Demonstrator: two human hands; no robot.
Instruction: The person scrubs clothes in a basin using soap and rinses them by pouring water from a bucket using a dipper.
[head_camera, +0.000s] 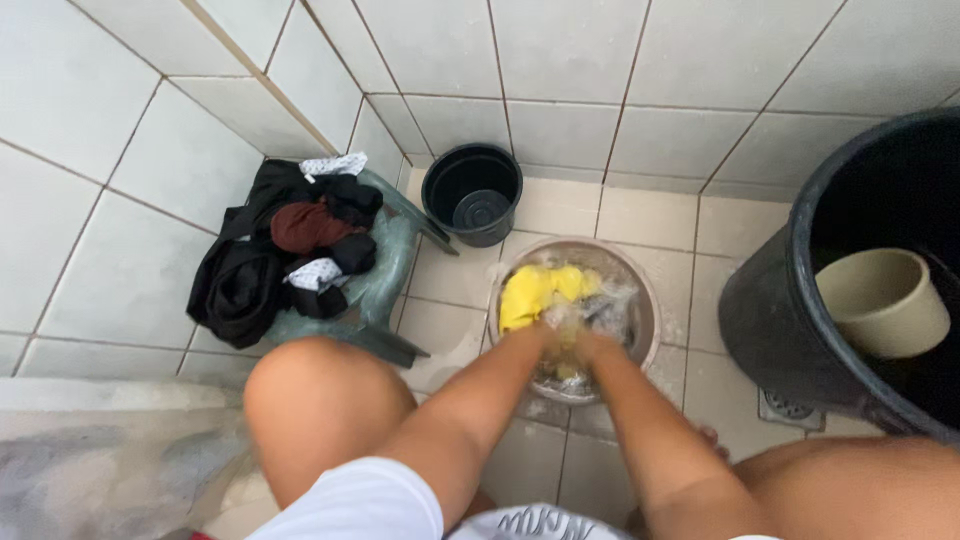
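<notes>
Below: two hands at work in a round basin of suds on a tiled floor.

Left hand (548, 335) and right hand (592, 345) meet in the round metal basin (648, 310), both sunk in foamy water and wet cloth; how far the fingers are closed cannot be told. A crumpled yellow garment (530, 292) lies at the basin's far left side, touching the left hand. Nearby: a small black plastic bucket (473, 192), a green plastic stool (385, 275) heaped with dark clothes (262, 275), and a large black tub (770, 310) holding a beige cylindrical dipper (883, 300).
</notes>
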